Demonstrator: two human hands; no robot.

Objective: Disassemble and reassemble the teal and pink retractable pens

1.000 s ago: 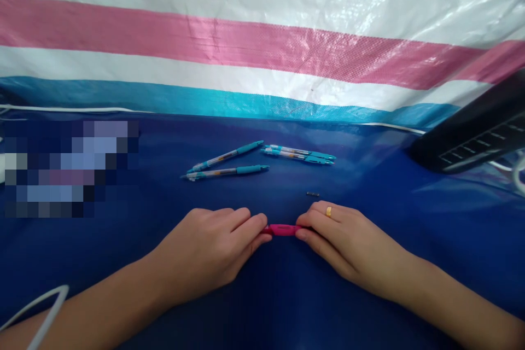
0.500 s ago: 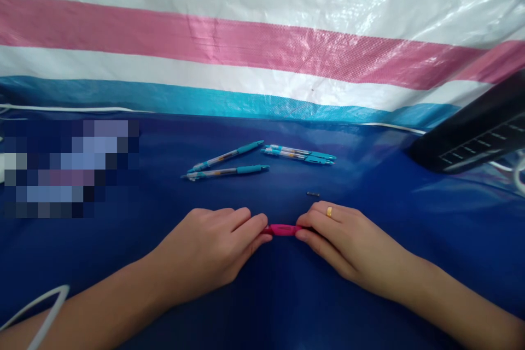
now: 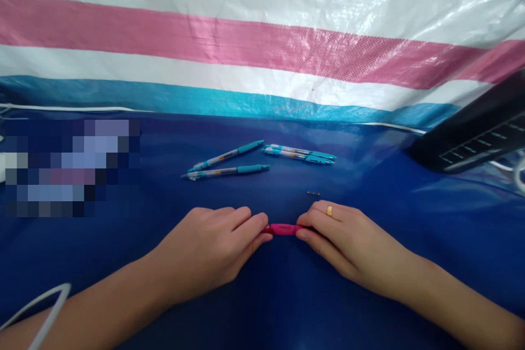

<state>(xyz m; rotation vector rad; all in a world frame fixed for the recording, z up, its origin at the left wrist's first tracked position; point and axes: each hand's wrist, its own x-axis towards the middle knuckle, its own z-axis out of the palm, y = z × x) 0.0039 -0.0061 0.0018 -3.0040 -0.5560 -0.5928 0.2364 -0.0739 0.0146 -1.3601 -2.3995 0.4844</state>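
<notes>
A pink pen (image 3: 283, 228) lies across the dark blue table cover (image 3: 262, 295) between my two hands, only its middle showing. My left hand (image 3: 213, 249) pinches its left end with curled fingers. My right hand (image 3: 344, 240), with a gold ring, pinches its right end. Both hands rest on the cover. A small dark spring-like part (image 3: 313, 193) lies just beyond my right hand. Farther back lie several teal pens: two at the left (image 3: 225, 164) and a pair side by side at the right (image 3: 299, 153).
A striped pink, white and teal tarp (image 3: 262, 49) hangs behind the table. A black device (image 3: 471, 131) sits at the right edge. A white cable (image 3: 45, 306) curves at the lower left. A blurred patch covers something at the left.
</notes>
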